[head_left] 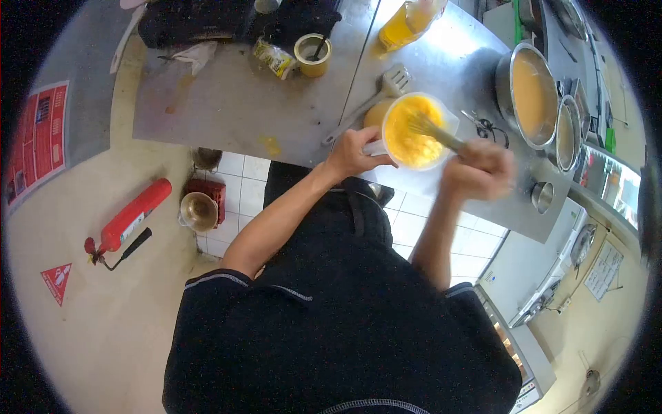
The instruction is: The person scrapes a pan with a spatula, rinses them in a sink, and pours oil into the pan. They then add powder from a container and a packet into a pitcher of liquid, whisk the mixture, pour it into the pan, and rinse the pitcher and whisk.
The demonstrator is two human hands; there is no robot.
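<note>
My left hand (355, 153) is closed round the handle of a white plastic jug (449, 123) at the front edge of the metal table. Yellow, frothy liquid (407, 141) like beaten egg fills much of the jug. In my right hand (480, 169), somewhat blurred, is the handle of a whisk (436, 131). The whisk's wires reach down into the yellow liquid, tilted to the left. A slotted spatula (395, 81) lies on the table just behind the jug, partly hidden by it and by my left hand.
A large metal bowl of orange-brown liquid (529, 90) stands on the right, with a second pan (567, 134) beside it. A small metal cup (543, 196) sits near the right edge. Behind are a container of yellow liquid (405, 29), a tin (314, 67) and a packet (274, 58).
</note>
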